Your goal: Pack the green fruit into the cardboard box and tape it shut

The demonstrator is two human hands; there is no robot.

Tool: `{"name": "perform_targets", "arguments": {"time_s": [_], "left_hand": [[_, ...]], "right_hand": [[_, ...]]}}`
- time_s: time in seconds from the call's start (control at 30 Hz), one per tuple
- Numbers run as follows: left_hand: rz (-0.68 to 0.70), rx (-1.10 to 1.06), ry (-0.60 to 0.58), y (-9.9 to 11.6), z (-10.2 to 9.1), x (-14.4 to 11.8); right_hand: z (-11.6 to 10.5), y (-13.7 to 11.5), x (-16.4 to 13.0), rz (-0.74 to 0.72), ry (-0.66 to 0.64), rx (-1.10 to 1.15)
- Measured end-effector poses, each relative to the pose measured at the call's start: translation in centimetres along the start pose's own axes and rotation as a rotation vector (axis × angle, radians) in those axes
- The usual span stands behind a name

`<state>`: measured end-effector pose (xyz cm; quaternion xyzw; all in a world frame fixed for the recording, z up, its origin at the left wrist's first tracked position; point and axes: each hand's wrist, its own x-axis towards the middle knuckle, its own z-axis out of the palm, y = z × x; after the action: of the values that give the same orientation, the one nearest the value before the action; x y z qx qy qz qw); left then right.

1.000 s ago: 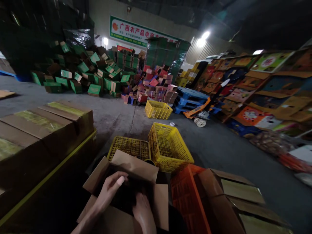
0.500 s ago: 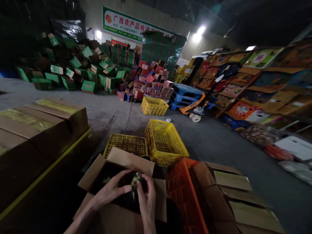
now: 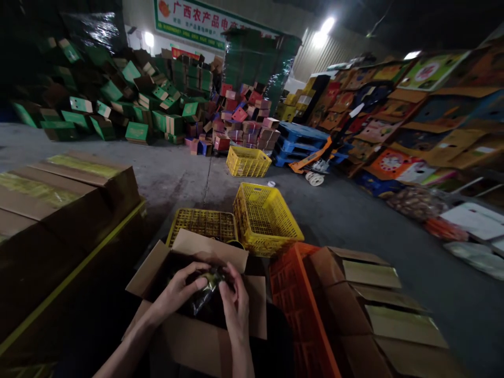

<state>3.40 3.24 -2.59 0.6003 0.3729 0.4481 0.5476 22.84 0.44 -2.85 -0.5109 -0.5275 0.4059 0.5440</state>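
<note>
Left hand (image 3: pixel 179 291) and right hand (image 3: pixel 235 304) both grasping a small wrapped item (image 3: pixel 208 281). Directly beneath both grips: open cardboard box (image 3: pixel 214 346). Just beyond: yellow crate (image 3: pixel 268 218).

Landmark: tilted yellow crate (image 3: pixel 268 218), on the concrete floor.
Flat yellow crate (image 3: pixel 203 224): touching its left side.
Orange crate (image 3: pixel 301 299): just in front of it, nearer the camera.
Second yellow crate (image 3: pixel 248 161): behind it, well apart.
Blue pallets (image 3: pixel 301 142): behind and to its right.
Green boxes (image 3: pixel 118 105): heaped far behind, to its left.
Taped cartons (image 3: pixel 66 194): in a row left of it.
Banner (image 3: pixel 197 21): on the far wall behind it.
</note>
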Motion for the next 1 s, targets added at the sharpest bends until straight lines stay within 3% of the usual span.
{"name": "perform_targets", "arguments": {"time_s": [0.1, 0.37, 0.6, 0.73, 1.0], "left_hand": [[0.0, -0.009, 0.034, -0.3, -0.1, 0.0], [-0.075, -0.078, 0.049, -0.8, 0.1, 0.3], [-0.082, -0.064, 0.053, 0.2, 0.0, -0.2], [-0.064, 0.007, 0.087, 0.6, 0.1, -0.2], [-0.068, -0.004, 0.156, 0.7, 0.0, -0.2]], "right_hand": [[0.2, 0.1, 0.0, 0.017, -0.058, 0.05], [0.2, -0.2, -0.3, 0.009, 0.062, 0.191], [-0.1, -0.7, 0.2, 0.129, 0.077, 0.048], [-0.3, -0.7, 0.1, 0.139, 0.153, 0.001], [-0.3, -0.1, 0.0, 0.137, 0.155, 0.045]]}}
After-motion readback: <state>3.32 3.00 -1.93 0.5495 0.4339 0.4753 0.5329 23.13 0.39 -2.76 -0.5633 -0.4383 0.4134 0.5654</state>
